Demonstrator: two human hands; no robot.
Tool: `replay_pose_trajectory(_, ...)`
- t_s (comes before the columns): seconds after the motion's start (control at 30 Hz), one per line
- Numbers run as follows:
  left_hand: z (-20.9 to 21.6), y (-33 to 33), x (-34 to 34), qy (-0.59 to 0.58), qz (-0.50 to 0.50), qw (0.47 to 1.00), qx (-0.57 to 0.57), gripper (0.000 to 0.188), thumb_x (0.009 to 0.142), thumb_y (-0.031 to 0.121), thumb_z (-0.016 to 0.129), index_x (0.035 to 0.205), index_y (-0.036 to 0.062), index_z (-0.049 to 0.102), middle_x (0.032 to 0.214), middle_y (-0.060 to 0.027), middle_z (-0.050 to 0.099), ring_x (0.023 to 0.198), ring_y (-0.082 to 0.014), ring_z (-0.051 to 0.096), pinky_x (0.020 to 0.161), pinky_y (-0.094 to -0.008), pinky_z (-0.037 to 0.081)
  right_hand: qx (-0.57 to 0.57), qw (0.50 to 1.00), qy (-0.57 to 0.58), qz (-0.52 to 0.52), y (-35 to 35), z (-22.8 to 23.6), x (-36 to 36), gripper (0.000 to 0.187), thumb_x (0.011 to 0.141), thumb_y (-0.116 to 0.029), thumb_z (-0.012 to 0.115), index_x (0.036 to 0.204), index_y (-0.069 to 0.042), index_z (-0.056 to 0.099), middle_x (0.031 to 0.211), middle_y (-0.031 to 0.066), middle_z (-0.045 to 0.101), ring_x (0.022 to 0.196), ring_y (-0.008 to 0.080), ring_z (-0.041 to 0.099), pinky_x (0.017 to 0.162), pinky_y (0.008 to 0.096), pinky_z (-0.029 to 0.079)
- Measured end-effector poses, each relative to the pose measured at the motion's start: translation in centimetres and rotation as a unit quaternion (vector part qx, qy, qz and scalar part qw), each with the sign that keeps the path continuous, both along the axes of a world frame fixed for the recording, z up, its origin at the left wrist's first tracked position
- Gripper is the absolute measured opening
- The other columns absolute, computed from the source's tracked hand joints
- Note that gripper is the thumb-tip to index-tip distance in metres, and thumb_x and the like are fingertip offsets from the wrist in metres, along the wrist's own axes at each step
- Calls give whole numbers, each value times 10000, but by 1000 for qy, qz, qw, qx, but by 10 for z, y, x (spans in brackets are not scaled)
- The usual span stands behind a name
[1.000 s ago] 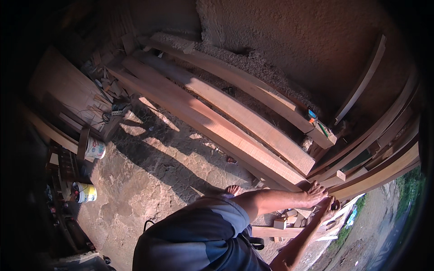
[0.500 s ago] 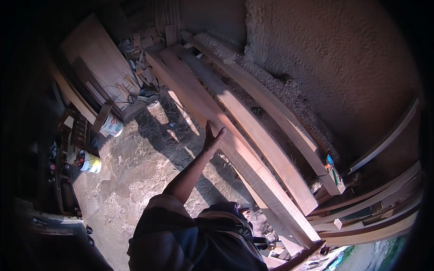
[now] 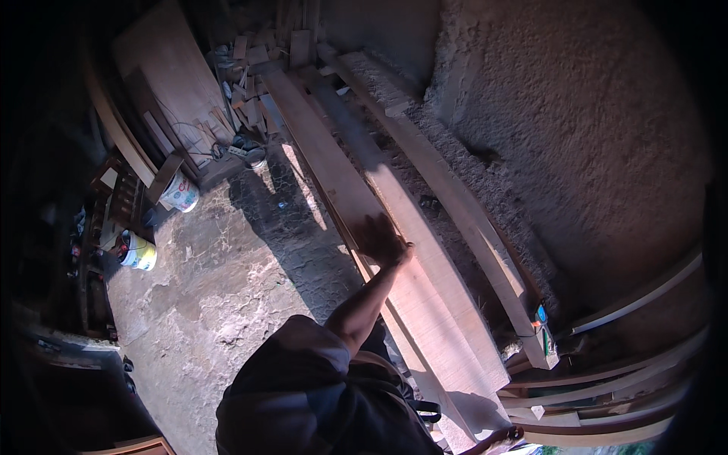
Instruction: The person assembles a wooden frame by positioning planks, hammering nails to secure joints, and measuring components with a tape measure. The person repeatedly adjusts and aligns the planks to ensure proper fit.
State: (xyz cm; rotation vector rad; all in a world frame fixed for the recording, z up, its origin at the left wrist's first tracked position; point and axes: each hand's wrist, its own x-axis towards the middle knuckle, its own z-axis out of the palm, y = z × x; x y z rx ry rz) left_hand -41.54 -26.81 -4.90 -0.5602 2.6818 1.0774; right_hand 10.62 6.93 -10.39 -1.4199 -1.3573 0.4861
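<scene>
A long wooden plank [image 3: 326,167] lies with its broad face up, running from the far scrap heap to near my body. My left hand [image 3: 381,241] rests flat on that face about halfway along, fingers spread. At the plank's near end is my right hand [image 3: 502,440], low in the picture and dark; its fingers are too shaded to read. Close along the right side lies a second plank [image 3: 425,235]. A narrower board [image 3: 428,390] shows below the left edge of the first. My shadow falls over the near end.
Farther right lies a long beam [image 3: 455,197] with a blue and orange tool [image 3: 540,317] near its end, beside wood shavings and a rough wall [image 3: 576,136]. Several boards [image 3: 607,421] lie at lower right. Two buckets [image 3: 180,191] and leaning panels [image 3: 163,76] stand left, on cracked floor [image 3: 205,280].
The plank has tipped from its edge onto its broad face, against the second plank. My left hand has shifted from its edge onto the face. The view has moved slightly.
</scene>
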Motion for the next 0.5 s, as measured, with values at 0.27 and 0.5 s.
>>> replay_pose_trajectory(0.27, -21, -50, -46, 31, 15, 998, -59, 1288, 710, 657, 813, 1648, 211, 51, 1714, -127, -57, 1563, -413, -67, 1134, -777, 119, -11, 1000, -22, -11, -11, 2, -14, 377, 890, -140, 791, 1218, -46, 633, 1069, 154, 676, 947, 275, 659, 832, 404, 569)
replay_pose_trajectory(0.5, -28, -68, -114, -28, 49, 995, -84, 1225, 729, 719, 735, 1645, 219, 94, 1716, -119, -19, 1560, -425, -23, 1142, -765, 118, -22, 999, -35, -21, -23, 1, -4, 359, 906, -137, 768, 1222, -39, 629, 1080, 152, 677, 954, 274, 660, 841, 401, 567)
